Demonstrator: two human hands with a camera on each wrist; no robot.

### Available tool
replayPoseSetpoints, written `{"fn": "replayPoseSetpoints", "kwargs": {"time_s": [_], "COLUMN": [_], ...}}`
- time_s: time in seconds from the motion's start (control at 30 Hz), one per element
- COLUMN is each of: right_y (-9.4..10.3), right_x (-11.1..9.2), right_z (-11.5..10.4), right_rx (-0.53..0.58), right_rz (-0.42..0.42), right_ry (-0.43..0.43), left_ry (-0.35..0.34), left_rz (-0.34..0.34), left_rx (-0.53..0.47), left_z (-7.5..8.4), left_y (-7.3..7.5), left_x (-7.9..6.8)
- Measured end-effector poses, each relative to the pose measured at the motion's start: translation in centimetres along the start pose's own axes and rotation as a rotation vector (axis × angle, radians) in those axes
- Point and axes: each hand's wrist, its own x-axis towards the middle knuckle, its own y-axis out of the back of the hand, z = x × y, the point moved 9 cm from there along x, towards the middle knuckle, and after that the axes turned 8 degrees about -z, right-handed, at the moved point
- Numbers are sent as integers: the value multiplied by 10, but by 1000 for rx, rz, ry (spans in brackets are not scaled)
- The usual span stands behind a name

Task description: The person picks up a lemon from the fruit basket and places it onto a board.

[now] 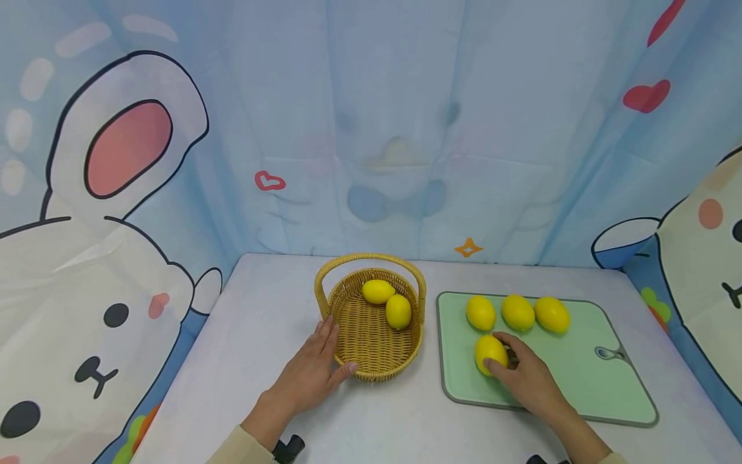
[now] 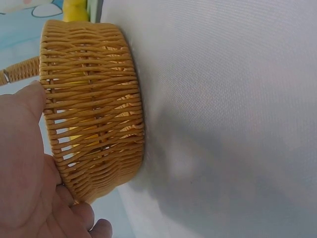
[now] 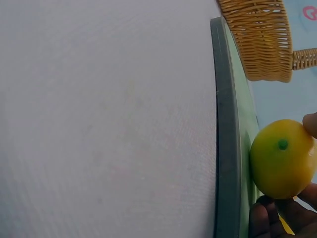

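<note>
On the left, a wicker basket with an arched handle holds two yellow lemons, one lemon at the back and another lemon to its right. My left hand rests against the basket's left side, fingers extended, thumb on the front rim. Over the green cutting board, my right hand holds a lemon between thumb and fingers. In the right wrist view the held lemon shows its greenish tip close to the board's surface; whether it touches cannot be told.
Behind the held lemon, three lemons lie in a row on the board: a left lemon, a middle lemon and a right lemon. A white cloth covers the table. A printed blue curtain hangs along the back.
</note>
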Motion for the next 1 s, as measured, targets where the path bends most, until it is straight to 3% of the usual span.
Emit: {"fn": "replayPoseSetpoints", "kwargs": {"time_s": [0.67,1.0], "right_y": [4,19], "right_x": [-2,-9], "right_z": [1,-9], "right_rx": [8,17], "right_rz": [49,175], "right_ry": [28,94], "left_ry": [-1,-6], "left_rz": [12,13], "left_rx": [10,26], "left_z": [0,0], "left_y": [0,-1], "left_x": [0,0]}}
